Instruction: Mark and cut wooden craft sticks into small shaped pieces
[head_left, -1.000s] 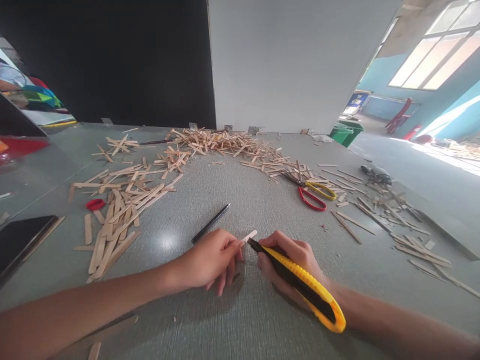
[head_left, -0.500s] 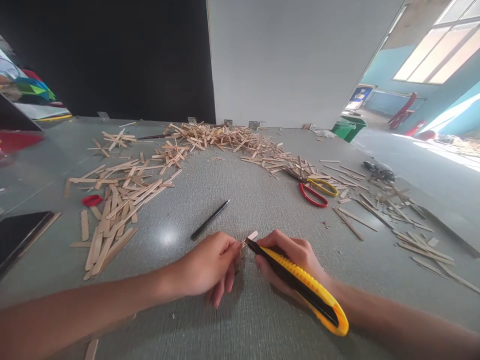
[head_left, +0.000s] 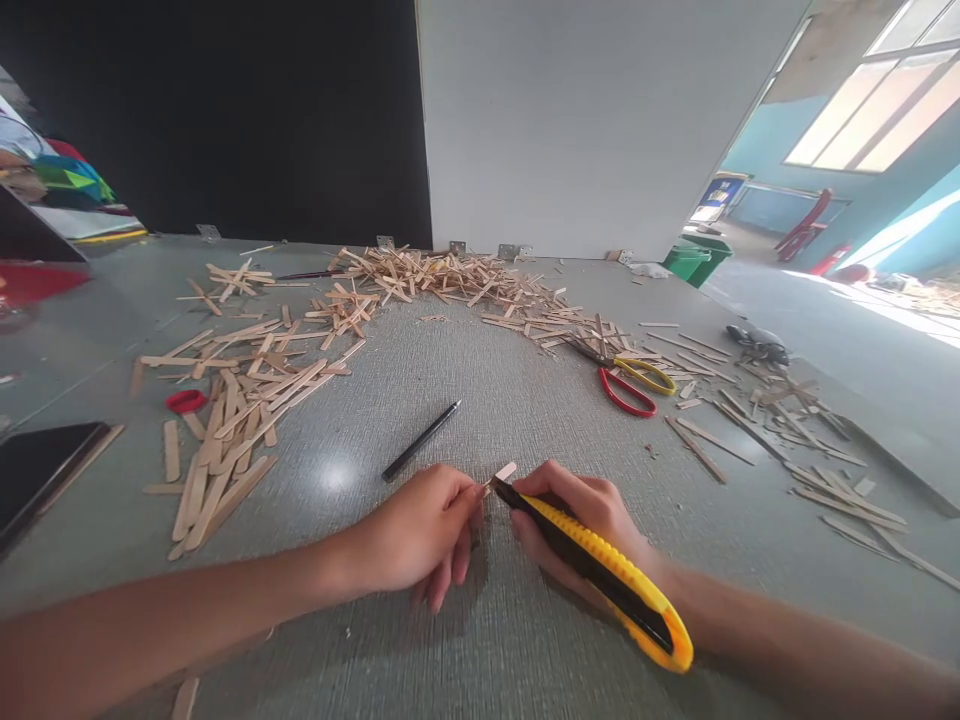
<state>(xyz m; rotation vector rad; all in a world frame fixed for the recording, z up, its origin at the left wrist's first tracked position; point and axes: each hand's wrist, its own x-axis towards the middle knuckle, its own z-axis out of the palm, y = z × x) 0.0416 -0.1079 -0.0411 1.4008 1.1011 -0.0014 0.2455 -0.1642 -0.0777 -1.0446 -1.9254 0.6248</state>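
My left hand rests on the grey table with its fingers pinched on a small wooden stick, whose free end pokes out to the right. My right hand is wrapped round a yellow and black utility knife. The knife's tip touches the stick right beside my left fingertips. A black pen lies just beyond my left hand.
Piles of wooden sticks spread over the left, the back and the right of the table. Red and yellow scissors lie at the right, a red ring and a dark tablet at the left.
Both hands keep their grip and barely shift. The view has moved slightly.
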